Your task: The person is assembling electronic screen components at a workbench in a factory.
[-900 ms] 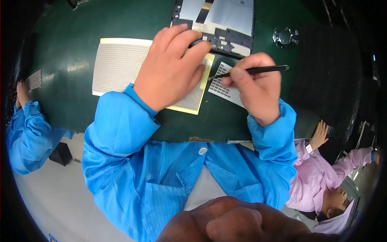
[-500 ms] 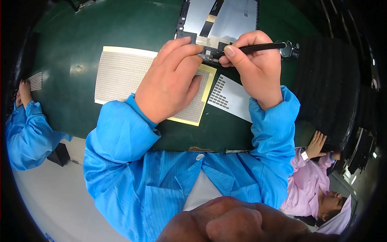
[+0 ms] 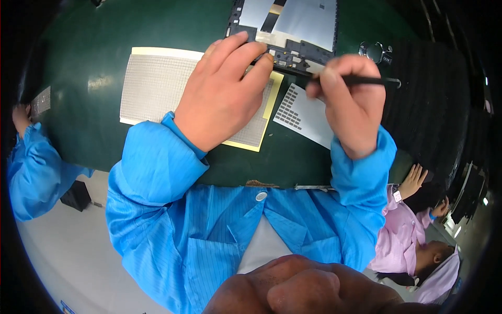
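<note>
An opened tablet-like device lies at the top of the view, with a silver plate, a black frame and a dark ribbon cable. Along its near edge runs a strip of small electronic parts. My left hand rests its spread fingertips on the near left corner; its thumb is hidden. My right hand pinches slim black tweezers just off the device's near right edge; their tips are blurred. Below my left hand lies a yellow-edged sheet of small grey pads. A white sheet with black rectangular stickers lies below my right hand.
A clear and metal object sits right of the device. Dark ribbed material covers the table's right side. A co-worker in blue works at the left; another in pink is at the lower right, one hand on the table edge.
My right hand has moved right and slightly down with the tweezers, away from the device's near edge, uncovering the parts there. My left hand stays by the corner, its thumb now out of sight.
</note>
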Available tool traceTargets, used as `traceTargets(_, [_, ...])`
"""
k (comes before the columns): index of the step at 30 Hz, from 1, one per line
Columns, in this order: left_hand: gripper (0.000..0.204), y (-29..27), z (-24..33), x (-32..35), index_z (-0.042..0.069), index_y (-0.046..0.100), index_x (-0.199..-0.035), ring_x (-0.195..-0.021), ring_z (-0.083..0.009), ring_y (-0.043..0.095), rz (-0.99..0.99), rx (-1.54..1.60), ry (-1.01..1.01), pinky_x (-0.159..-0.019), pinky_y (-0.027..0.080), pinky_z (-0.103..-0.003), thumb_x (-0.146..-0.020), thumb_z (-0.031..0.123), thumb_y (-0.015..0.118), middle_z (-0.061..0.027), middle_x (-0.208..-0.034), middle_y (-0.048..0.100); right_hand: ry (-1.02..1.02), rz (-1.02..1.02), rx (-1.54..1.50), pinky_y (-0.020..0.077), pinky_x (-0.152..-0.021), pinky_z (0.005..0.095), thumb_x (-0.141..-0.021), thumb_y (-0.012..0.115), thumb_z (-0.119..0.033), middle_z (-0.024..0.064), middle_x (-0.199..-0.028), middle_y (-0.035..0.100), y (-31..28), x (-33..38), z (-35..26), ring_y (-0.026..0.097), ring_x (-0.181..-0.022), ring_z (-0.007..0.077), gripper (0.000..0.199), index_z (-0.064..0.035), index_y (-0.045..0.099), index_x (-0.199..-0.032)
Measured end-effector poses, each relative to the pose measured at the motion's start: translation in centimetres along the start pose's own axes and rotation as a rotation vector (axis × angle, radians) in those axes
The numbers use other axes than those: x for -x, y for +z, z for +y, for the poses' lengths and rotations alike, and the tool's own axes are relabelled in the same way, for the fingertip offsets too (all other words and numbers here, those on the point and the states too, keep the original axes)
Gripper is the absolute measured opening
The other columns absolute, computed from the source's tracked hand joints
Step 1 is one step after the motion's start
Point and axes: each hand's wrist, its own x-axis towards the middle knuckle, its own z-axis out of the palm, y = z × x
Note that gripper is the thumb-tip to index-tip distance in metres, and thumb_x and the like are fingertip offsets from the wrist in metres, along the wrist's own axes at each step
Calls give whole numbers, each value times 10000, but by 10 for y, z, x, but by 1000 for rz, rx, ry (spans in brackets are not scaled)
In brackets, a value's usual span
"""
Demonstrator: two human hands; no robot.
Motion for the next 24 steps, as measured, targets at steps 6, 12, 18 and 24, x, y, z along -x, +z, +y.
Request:
traceTargets(6, [429,-2,7,2,23,568,-1087,-1124,-354,474,-5,-32,19,-949,421,-427,-667,10,657,-128,-1149,529,248,-108,68,502,-638,241,-856,620,-58,80,-769,589,7,36,17,603,-714,117,157,8,488,-907])
traceTargets(12, [382,1,11,0,60,571,-1063,-1136,-305,464,-8,-49,2,-965,397,-432,-689,56,647,-89,-1128,527,272,-121,88,497,-621,234,-856,623,-66,72,-750,585,0,37,16,598,-698,112,158,5,489,-900])
traceTargets(18, [373,3,12,-3,61,570,-1063,-1136,-308,465,0,-53,20,-969,393,-430,-698,65,649,-93,-1130,531,275,-137,111,497,-616,231,-854,624,-64,77,-751,587,-5,36,16,599,-688,115,157,5,491,-902])
traceTargets(24, [365,1,10,-3,52,577,-1052,-1129,-309,468,14,-58,14,-960,401,-431,-693,54,649,-95,-1122,533,260,-140,91,523,-631,251,-858,605,-32,89,-772,593,-6,31,14,624,-706,134,134,10,485,-898])
